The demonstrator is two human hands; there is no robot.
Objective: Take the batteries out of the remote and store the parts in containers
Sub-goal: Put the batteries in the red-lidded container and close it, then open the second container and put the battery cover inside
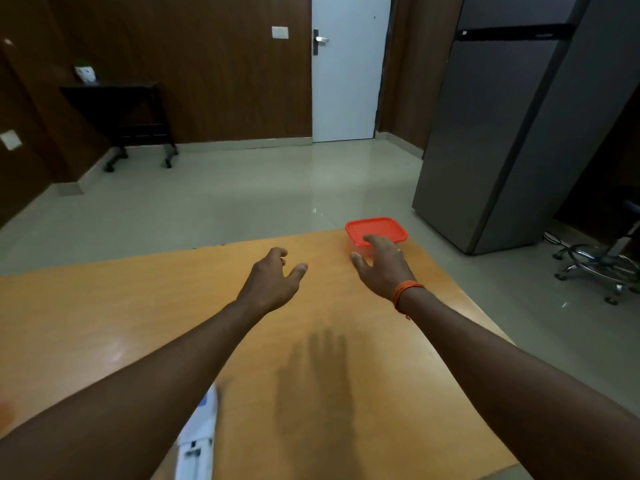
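Item: box (375, 231), clear tub under a red lid, at the far right corner of the table (104, 306), lid on. Right hand (382, 265): reached forward, fingers spread, fingertips on or just over the near edge of the lid, thumb low at the near wall of the tub; whether it grips yet cannot be told. Orange thread at that wrist. Left hand (273, 277): raised over bare table, left of the box and apart from it, fingers curled loosely, thumb out, holding nothing. Remote (199, 434): white, flat on the table well behind both hands, close to the body, partly hidden under the left forearm; its near end seems to show an open slot, batteries not discernible. Step judged in hand: fetching the box. Advice: close thumb and fingers on opposite walls of the tub rather than on the lid alone, which may pop off; draw it back from the table edge toward the remote; bring the left hand in to steady it when lifting the lid. Obstacles: none between hands and box. Surroundings: grey fridge (519, 133) beyond the right hand, white door (346, 81) ahead.
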